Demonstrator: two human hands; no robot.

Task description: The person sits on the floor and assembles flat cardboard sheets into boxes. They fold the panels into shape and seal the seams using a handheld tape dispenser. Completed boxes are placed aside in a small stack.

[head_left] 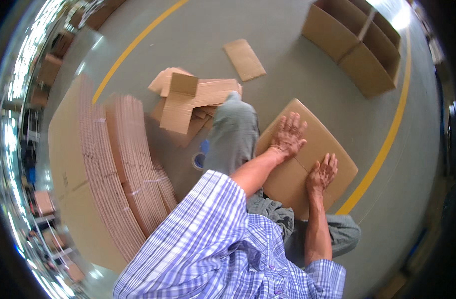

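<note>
A brown cardboard box [332, 134] rests on the floor just in front of me, between my legs, its flat upper face toward me. My left hand [289, 135] lies flat on that face near the far left part, fingers spread. Lower and to the right, my right hand [322, 174] presses on the same face, palm down with fingers stretched out. A faint seam runs across the cardboard between the two hands. Neither hand grips anything. The underside of the box is hidden.
At left stand bundled stacks of flattened cardboard boxes [133, 164]. Loose cardboard pieces [215, 92] lie ahead, with a blue tape roll [198, 160] near my left leg. One flat cardboard sheet [244, 60] is farther off. Open boxes [352, 47] stand far right, by a yellow floor line [387, 144].
</note>
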